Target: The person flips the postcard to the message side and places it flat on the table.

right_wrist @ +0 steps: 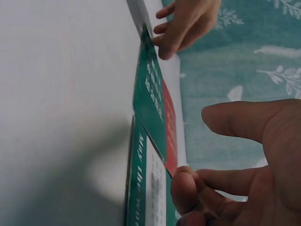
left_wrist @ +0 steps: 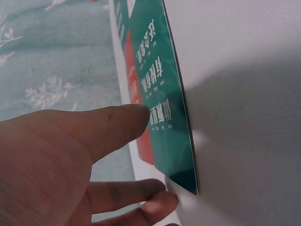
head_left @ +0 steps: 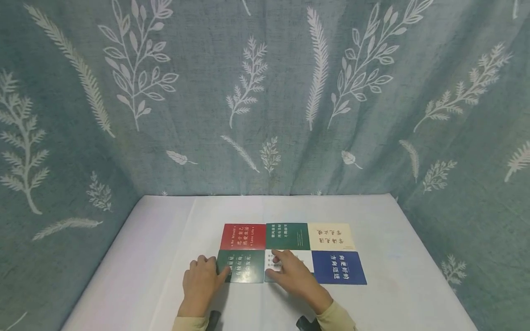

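Several printed cards lie flat in two rows, edge to edge. My left hand (head_left: 200, 281) is at the left end of the front row, by a green card (head_left: 247, 266) with white lettering. In the left wrist view its thumb (left_wrist: 127, 120) reaches over that card's face while the other fingers extend past the card's corner. My right hand (head_left: 296, 278) hovers over a white card with a green strip (right_wrist: 137, 174), partly covering it. Its thumb and fingers are spread apart with nothing between them.
A red card (head_left: 243, 236), another green card (head_left: 287, 236) and a cream card (head_left: 331, 236) form the back row. A blue card (head_left: 338, 267) ends the front row at the right. Leaf-patterned curtains (head_left: 285, 92) enclose the white table (head_left: 393, 257) at back and sides.
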A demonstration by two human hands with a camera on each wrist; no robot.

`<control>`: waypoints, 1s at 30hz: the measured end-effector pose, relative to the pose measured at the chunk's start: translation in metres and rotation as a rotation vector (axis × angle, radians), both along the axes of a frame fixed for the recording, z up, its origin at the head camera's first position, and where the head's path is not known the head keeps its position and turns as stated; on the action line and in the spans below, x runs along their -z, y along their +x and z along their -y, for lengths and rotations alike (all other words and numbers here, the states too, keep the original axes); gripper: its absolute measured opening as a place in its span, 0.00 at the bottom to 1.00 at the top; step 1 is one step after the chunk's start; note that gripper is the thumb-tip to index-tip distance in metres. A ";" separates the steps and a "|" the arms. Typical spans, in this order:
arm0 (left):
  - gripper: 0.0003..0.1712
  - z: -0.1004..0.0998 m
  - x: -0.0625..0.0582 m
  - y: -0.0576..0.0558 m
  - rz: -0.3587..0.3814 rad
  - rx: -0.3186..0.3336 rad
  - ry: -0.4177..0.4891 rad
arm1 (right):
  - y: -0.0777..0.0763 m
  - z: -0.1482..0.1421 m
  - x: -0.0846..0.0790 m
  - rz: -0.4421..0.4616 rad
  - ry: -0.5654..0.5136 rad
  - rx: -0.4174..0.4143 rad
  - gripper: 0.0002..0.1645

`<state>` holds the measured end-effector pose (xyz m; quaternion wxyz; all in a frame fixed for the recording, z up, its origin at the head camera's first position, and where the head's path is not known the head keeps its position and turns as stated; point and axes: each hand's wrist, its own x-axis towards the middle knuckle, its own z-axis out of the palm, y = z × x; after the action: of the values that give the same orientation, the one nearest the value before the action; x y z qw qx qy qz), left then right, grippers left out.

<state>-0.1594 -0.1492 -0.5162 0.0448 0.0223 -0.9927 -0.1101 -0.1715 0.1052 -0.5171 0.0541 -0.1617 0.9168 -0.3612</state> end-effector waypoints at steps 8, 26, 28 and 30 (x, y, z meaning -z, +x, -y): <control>0.30 0.001 0.002 -0.001 0.039 -0.019 0.003 | -0.004 0.017 0.008 0.028 0.104 -0.030 0.31; 0.28 -0.005 0.003 -0.005 0.053 -0.065 0.040 | -0.003 0.036 0.008 -0.055 0.216 0.053 0.32; 0.28 -0.007 0.001 -0.005 0.052 -0.069 0.041 | -0.003 0.036 0.007 -0.056 0.217 0.057 0.32; 0.28 -0.008 0.001 -0.005 0.054 -0.072 0.040 | -0.004 0.036 0.008 -0.060 0.219 0.055 0.31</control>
<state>-0.1649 -0.1410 -0.5167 0.0213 0.0620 -0.9897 -0.1276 -0.1752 0.0692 -0.5249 0.0340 -0.1402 0.9561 -0.2553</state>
